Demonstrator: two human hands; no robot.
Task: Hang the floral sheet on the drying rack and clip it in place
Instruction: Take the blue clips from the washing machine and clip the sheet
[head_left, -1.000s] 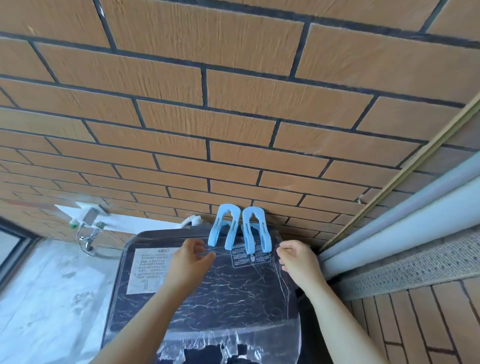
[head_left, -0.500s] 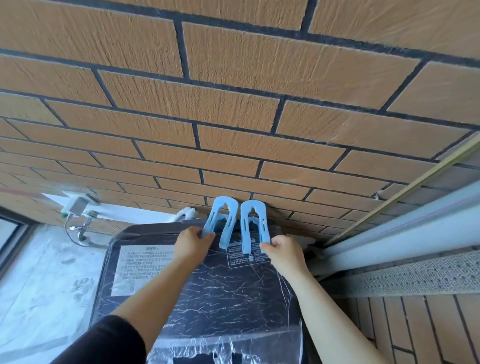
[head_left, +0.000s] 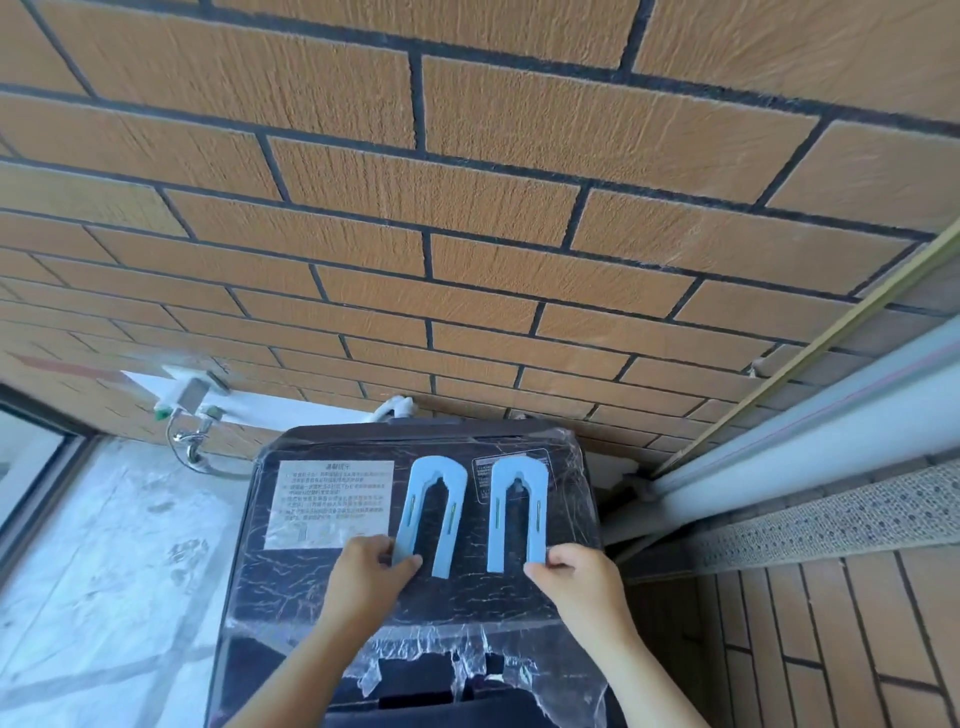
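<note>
Two large light-blue U-shaped clips are over the dark marbled lid of a washing machine (head_left: 363, 582). My left hand (head_left: 366, 577) pinches the lower end of the left clip (head_left: 434, 506). My right hand (head_left: 576, 579) pinches the lower end of the right clip (head_left: 517, 512). Both clips point away from me, open ends toward my hands. The floral sheet and the drying rack are out of view.
A brick wall (head_left: 467, 208) rises right behind the machine. A tap and hose (head_left: 189, 415) are fixed to the wall at the left, above a pale marbled floor (head_left: 104, 597). A sliding-door track (head_left: 779, 499) and brick floor lie to the right.
My hands closed on the two clips at the back of the lid and drew them toward me. The clips now show flat as U shapes, further apart, over the middle of the lid.
</note>
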